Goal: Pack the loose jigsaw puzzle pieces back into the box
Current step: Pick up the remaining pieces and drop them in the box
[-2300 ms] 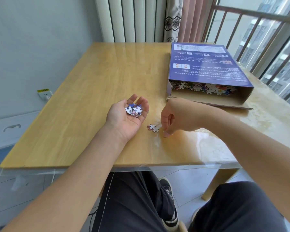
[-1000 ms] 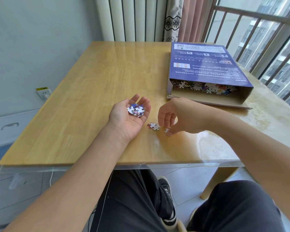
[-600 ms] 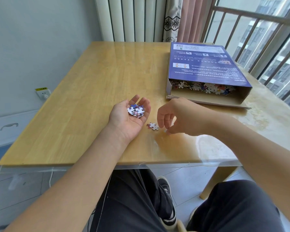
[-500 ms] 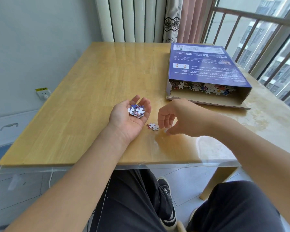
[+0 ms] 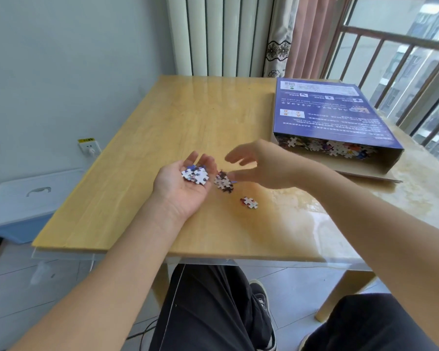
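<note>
Glossy wooden table (image 5: 188, 127) beside white radiator (image 5: 218, 34), barred window (image 5: 403, 59).

The box (image 5: 330, 115) sits at the worktop's (image 5: 188, 117) far right corner. Its open mouth faces the near edge, nothing blocking it.

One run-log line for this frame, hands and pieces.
left hand: palm up, cupping pieces | right hand: open beside small cluster | one piece on table | box: open

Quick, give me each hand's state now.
Left hand: open, palm up, cradling small jigsaw pieces.
Right hand: open, fingers spread, holding nothing.
</note>
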Tool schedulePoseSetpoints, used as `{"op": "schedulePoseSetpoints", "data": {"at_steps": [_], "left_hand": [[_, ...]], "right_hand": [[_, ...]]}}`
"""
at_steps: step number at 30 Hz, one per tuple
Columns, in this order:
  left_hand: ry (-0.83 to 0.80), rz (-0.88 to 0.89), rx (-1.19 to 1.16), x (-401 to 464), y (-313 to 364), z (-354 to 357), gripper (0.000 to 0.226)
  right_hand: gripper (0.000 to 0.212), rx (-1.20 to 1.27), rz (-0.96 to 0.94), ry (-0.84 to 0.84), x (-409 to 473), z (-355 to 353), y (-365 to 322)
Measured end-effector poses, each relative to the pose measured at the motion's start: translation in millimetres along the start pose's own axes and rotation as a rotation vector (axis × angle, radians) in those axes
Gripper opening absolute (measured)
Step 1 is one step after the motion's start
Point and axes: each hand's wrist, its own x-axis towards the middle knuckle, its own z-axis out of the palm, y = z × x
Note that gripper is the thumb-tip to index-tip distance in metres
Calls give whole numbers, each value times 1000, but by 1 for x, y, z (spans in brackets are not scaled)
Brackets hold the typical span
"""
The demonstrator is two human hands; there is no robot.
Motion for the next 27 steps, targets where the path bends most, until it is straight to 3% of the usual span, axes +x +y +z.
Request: {"op": "schedulePoseSetpoints", "data": {"at_steps": [2, 4, 8, 12, 18, 27], "left_hand": [[24, 28, -38, 2, 13, -5, 36], [29, 45, -46, 2, 20, -9, 38], [36, 45, -38, 4, 19, -13, 41], [30, 41, -23, 6, 11, -13, 39], [0, -8, 18, 6, 0, -6, 37], [-8, -9, 36, 6, -4, 1, 38]], "right_hand": [[61, -169, -12, -123, 6, 15, -1], [65, -285, -62, -140, 15, 22, -6], [47, -355, -67, -181, 21, 15, -16], [30, -293, -84, -190, 14, 10, -14], [53, -168, 40, -314, 16, 0, -11], [37, -148, 18, -302, 15, -1, -12]]}}
